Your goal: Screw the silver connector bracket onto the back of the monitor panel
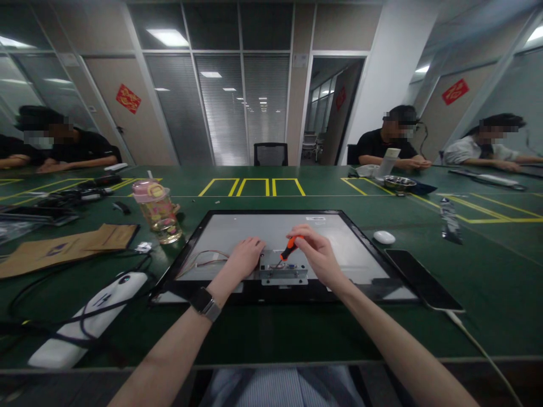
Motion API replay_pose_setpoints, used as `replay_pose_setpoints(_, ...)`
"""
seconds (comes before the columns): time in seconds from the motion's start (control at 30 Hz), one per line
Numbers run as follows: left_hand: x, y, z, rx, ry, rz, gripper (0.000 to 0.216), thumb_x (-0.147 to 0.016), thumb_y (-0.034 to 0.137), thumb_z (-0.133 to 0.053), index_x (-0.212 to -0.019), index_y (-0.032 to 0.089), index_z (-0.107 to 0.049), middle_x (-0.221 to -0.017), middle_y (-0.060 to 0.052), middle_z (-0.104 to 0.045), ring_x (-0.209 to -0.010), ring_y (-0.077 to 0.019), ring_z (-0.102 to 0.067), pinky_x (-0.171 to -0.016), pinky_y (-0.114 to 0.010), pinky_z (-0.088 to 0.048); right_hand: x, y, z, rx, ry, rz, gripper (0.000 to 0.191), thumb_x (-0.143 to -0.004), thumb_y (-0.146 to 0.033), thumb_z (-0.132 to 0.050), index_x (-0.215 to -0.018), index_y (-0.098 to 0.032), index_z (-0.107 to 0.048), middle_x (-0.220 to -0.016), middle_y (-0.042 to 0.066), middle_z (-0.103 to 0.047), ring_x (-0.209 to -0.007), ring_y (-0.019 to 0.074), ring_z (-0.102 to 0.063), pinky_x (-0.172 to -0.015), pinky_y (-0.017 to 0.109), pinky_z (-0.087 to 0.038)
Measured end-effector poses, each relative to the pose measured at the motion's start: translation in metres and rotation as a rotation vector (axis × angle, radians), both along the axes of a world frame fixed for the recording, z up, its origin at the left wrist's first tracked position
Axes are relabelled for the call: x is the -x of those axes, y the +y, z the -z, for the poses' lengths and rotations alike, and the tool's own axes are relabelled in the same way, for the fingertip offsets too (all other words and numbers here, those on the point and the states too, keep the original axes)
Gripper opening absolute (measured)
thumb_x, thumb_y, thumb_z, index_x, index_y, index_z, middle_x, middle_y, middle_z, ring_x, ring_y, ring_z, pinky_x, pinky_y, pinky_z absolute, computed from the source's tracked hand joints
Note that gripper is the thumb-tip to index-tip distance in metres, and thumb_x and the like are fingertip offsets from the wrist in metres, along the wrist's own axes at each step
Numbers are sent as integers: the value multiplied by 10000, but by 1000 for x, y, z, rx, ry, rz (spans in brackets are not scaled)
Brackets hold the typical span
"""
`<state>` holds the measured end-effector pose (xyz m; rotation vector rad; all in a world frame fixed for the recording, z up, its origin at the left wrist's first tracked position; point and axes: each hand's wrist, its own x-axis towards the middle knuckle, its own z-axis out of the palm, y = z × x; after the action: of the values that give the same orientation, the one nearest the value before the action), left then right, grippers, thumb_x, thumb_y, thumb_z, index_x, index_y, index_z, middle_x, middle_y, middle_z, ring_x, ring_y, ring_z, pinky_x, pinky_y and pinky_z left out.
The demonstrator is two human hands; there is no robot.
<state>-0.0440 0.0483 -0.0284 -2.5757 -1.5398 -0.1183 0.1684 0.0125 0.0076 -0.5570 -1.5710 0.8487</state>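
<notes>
A monitor panel [339, 232] lies back side up on the green table, with a small metal bracket and circuit board [283, 272] near its front edge. My right hand [319, 254] is closed around an orange-handled screwdriver [289, 247], its tip pointing down at the board. My left hand [245, 255] rests on the panel just left of the board, fingers curled against the bracket. A watch sits on my left wrist. Thin wires [203, 259] run across the panel to the left of that hand.
A pink-lidded cup [158, 212] stands left of the panel, beside brown cardboard [68, 246]. A white device with black cables [85, 319] lies front left. A white mouse [384, 237] and a black phone [422, 278] lie to the right. Three people sit at the far side.
</notes>
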Motion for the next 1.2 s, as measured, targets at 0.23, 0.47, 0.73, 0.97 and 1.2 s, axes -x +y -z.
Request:
replay_pose_setpoints(0.23, 0, 1, 2, -3, 5, -8, 305, -955, 101, -411, -1190, 154, -599, -1180, -122, -633, -1108, -253, -595, -937, -372, -466, -3, -3, -4, 24, -17, -22, 238, -979, -321, -538, -1150, -294, -701, -1030, 48, -711, -1017, 197, -665, -953, 379, -513)
replay_pose_setpoints(0.47, 1, 0, 1, -6, -5, -1, 291, -952, 109, -424, -1172, 174, -604, -1144, -105, -639, -1051, -244, -608, -899, -362, -477, -1, -1, 0, 41, -7, -47, 189, -916, -320, -643, -1067, -293, -752, -1048, 51, -672, -970, 183, -658, -830, 314, -557)
replay_pose_setpoints(0.73, 1, 0, 2, -28, -9, 8, 282, -950, 110, -441, -1171, 176, -604, -1135, -108, -640, -1064, -243, -610, -907, -367, -480, -2, -10, -11, -43, -119, -11, 273, -993, -313, -505, -1191, -272, -689, -1096, 68, -746, -1081, 217, -688, -992, 412, -527)
replay_pose_setpoints(0.97, 1, -1, 1, -11, -22, 8, 294, -949, 97, -429, -1173, 165, -607, -1165, -117, -637, -1101, -240, -601, -933, -358, -476, 0, -2, -2, -71, -76, 103, 217, -885, -321, -675, -1086, -286, -750, -979, 56, -691, -910, 199, -680, -806, 352, -596)
replay_pose_setpoints(1.2, 1, 0, 1, -10, -20, 1, 293, -947, 103, -434, -1179, 174, -599, -1155, -111, -637, -1086, -237, -602, -934, -361, -471, 2, -12, -5, -94, -102, 44, 302, -987, -287, -509, -1242, -294, -671, -1153, 81, -669, -1015, 206, -676, -927, 397, -551)
